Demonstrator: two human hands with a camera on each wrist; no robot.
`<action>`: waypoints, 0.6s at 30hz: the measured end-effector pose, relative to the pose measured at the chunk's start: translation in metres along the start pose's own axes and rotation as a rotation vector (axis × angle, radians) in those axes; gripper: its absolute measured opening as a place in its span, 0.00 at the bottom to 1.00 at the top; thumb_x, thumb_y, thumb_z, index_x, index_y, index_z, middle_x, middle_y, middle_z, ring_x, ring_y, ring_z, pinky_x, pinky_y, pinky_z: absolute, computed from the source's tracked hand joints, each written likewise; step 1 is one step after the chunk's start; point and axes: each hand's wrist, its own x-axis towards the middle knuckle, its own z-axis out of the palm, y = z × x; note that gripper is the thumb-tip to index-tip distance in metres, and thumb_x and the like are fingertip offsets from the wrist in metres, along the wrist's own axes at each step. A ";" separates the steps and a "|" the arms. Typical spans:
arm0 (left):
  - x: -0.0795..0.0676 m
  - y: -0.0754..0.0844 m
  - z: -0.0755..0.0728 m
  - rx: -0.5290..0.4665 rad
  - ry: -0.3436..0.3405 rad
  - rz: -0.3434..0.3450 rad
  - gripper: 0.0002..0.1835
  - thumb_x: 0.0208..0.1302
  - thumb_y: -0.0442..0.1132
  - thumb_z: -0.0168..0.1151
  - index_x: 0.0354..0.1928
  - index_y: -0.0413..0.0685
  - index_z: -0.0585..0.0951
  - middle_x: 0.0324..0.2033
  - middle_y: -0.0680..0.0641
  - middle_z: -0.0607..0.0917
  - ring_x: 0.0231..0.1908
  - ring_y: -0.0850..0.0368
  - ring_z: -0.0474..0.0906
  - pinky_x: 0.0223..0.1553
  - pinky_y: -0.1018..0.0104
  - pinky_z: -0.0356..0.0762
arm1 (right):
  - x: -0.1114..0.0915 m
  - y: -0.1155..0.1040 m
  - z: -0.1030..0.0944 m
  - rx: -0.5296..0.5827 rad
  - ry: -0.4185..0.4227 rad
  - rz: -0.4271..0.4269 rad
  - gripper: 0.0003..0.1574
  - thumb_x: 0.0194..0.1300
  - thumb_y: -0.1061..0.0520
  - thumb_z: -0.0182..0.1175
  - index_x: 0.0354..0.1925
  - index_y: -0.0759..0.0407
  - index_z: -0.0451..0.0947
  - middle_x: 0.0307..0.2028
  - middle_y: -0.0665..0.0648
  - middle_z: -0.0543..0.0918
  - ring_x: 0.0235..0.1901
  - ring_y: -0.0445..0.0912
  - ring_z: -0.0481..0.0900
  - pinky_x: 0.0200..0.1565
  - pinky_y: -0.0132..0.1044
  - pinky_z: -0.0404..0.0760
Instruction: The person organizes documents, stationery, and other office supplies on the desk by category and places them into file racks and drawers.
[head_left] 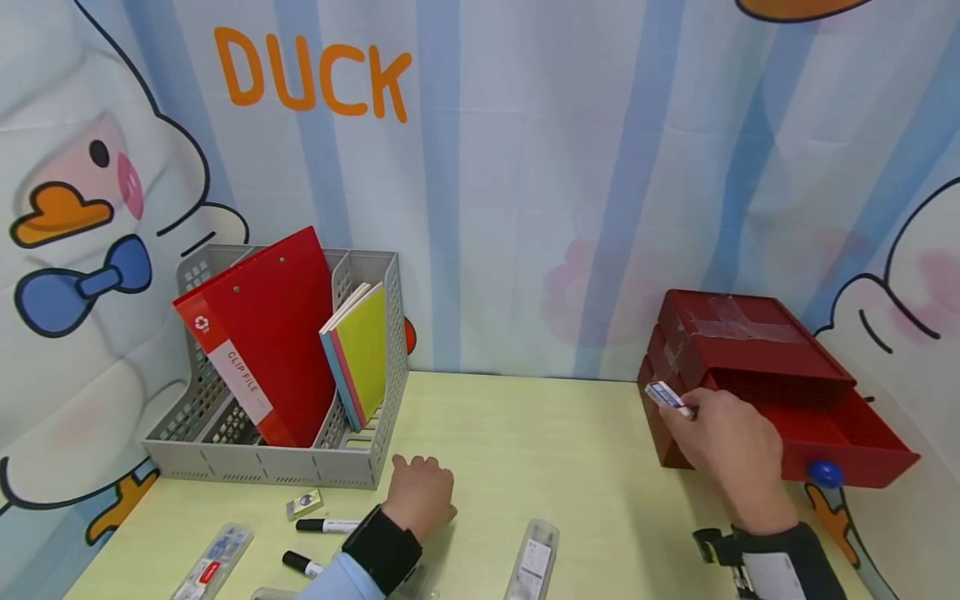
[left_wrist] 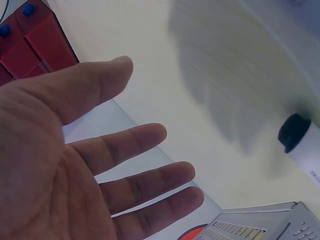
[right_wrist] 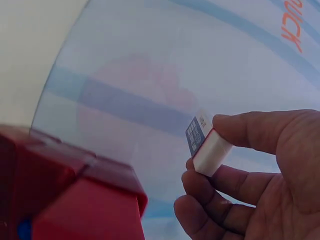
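"What's around on the desk?"

"A grey rack holding a red clip file on the left, two black-capped markers near the left grip, and a red drawer unit on the right. Its pulled-out drawer juts just beside the right grip."

"And the eraser?"

"At the right grip's fingertips, pinched by thumb and fingers, left of that drawer. The left grip's fingers are apart, loosely extended."

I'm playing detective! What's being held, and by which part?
The right hand pinches an eraser by its plain white end. The left hand holds nothing.
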 end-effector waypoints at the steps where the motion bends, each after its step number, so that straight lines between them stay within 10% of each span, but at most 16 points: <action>1: 0.000 0.000 0.000 0.002 -0.002 0.000 0.18 0.52 0.54 0.75 0.33 0.48 0.86 0.32 0.44 0.83 0.40 0.44 0.80 0.51 0.37 0.71 | 0.002 0.005 -0.005 -0.009 0.015 0.006 0.24 0.63 0.49 0.67 0.44 0.69 0.81 0.33 0.67 0.83 0.28 0.55 0.74 0.24 0.47 0.76; 18: 0.000 0.001 -0.006 -0.016 -0.019 0.014 0.18 0.53 0.54 0.74 0.34 0.47 0.85 0.32 0.44 0.82 0.41 0.44 0.80 0.52 0.37 0.70 | 0.041 0.084 -0.030 -0.153 -0.063 0.232 0.32 0.62 0.48 0.62 0.42 0.81 0.75 0.36 0.80 0.75 0.38 0.73 0.68 0.48 0.77 0.63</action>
